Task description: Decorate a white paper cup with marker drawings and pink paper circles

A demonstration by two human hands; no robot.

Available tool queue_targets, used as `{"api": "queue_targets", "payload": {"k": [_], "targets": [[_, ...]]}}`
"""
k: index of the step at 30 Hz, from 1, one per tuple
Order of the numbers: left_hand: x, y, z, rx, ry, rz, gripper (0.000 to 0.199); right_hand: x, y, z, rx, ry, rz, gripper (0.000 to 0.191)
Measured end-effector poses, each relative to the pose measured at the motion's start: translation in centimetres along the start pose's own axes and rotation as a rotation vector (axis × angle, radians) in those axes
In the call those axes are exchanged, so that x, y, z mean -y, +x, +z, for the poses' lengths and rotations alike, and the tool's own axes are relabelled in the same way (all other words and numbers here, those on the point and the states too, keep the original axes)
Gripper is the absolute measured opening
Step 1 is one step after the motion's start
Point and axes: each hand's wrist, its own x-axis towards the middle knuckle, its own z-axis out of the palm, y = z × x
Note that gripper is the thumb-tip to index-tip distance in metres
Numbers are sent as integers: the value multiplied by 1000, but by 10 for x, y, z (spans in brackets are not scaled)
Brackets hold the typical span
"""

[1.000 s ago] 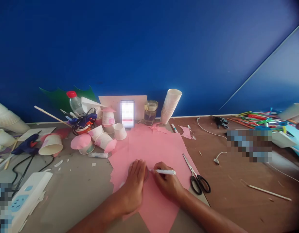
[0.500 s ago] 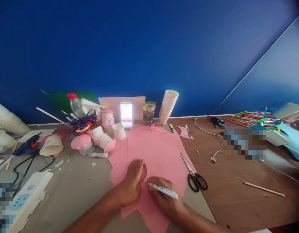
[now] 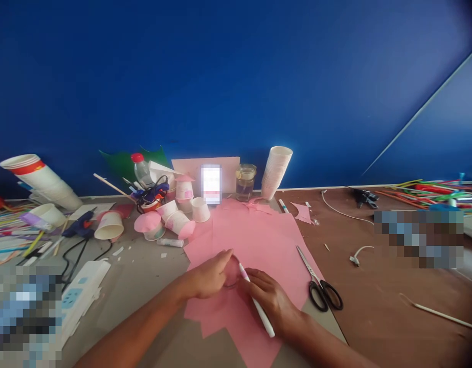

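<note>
- right hand (image 3: 270, 295) is gripping a white pen (image 3: 261, 309) near its front, barrel slanting back toward the person
- pen tip is sitting right by the upper right of a round outline (image 3: 230, 286); contact too small for me to tell
- left hand (image 3: 207, 277) is resting over the outline's left side, index finger pointing along its far edge; can't tell if it's pinching anything or only pressing
- outline is lying on pink paper (image 3: 254, 235) between both hands; from here can't tell whether it's a thin ring, clear disc or drawn line
- paper is spreading flat over the desk (image 3: 136, 278), jagged at its lower left
- doing this well, I'd say: if that's a loose form, pressing it firmly near the middle so it isn't skating, fingertips clearing the edge where the pen is running
- tip should be hugging the edge at one steady angle, lightly, as the paper is looking thin and might be snagging
- pen is leaning low, so a more upright hold would probably be giving a truer line
- scissors (image 3: 315, 278) are lying across the paper's right edge, handles off it; right forearm should be avoiding them
</note>
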Motion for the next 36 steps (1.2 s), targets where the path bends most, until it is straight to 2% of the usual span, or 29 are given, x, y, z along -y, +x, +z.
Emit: {"api": "queue_targets", "payload": {"k": [5,11,14,18,23,29,36], "targets": [[-6,0,-8,39,37,86,58,-3,-5,1,106,-14,-8,51],[-6,-2,-28,121,133,263,62,-1,-2,0,67,-29,14,42],[1,3,-39,190,156,265,61,-1,-1,1,53,-37,44,35],[11,16,-47,216,195,244,58,-4,-3,5,36,-49,53,37],[18,27,-49,206,211,293,56,-8,-6,9,38,-83,21,46],[25,26,-45,159,235,423,56,-9,-7,11,48,-105,47,44],[29,27,-41,184,252,422,55,-4,-4,5,70,-97,21,47]]}}
